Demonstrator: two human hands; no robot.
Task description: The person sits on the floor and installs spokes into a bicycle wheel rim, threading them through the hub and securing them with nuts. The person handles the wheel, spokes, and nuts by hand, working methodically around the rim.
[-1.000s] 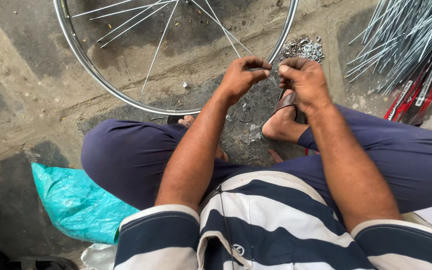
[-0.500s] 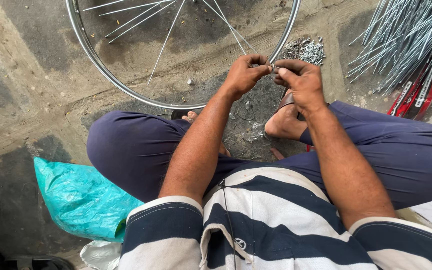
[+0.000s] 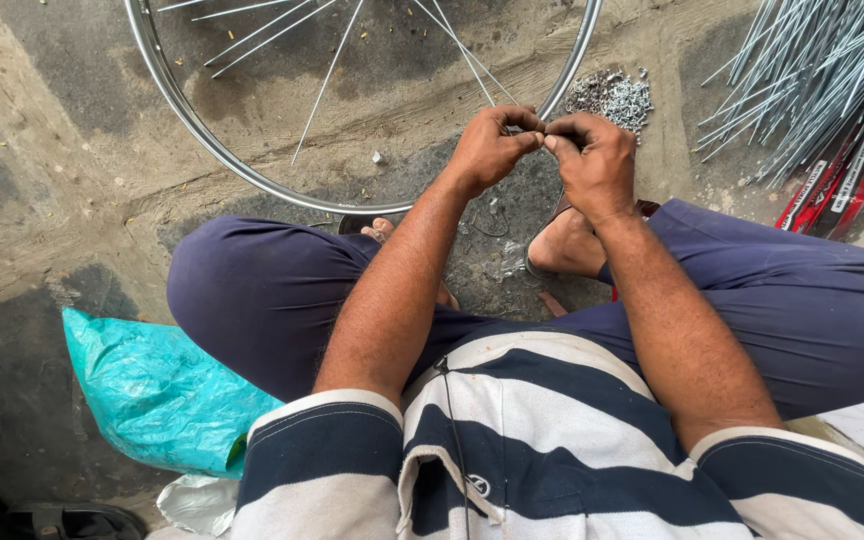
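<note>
Around the round silver metal wheel rim (image 3: 214, 150) lying flat on the rough concrete floor (image 3: 42, 170), a heap of small silver nipples (image 3: 614, 97) sits just outside its right edge, and a fanned bundle of loose silver spokes (image 3: 812, 70) lies farther right over red flat packets (image 3: 830, 185). A crumpled teal plastic bag (image 3: 152, 395) lies well below the rim, beside the person's knee. At the rim's lower right edge the left hand (image 3: 487, 150) and right hand (image 3: 597, 160) meet, fingertips pinched shut together on a thin silver spoke end (image 3: 542, 130); the piece between them is too small to make out. Compared with half a second ago, both hands remain at the same spot on the rim.
</note>
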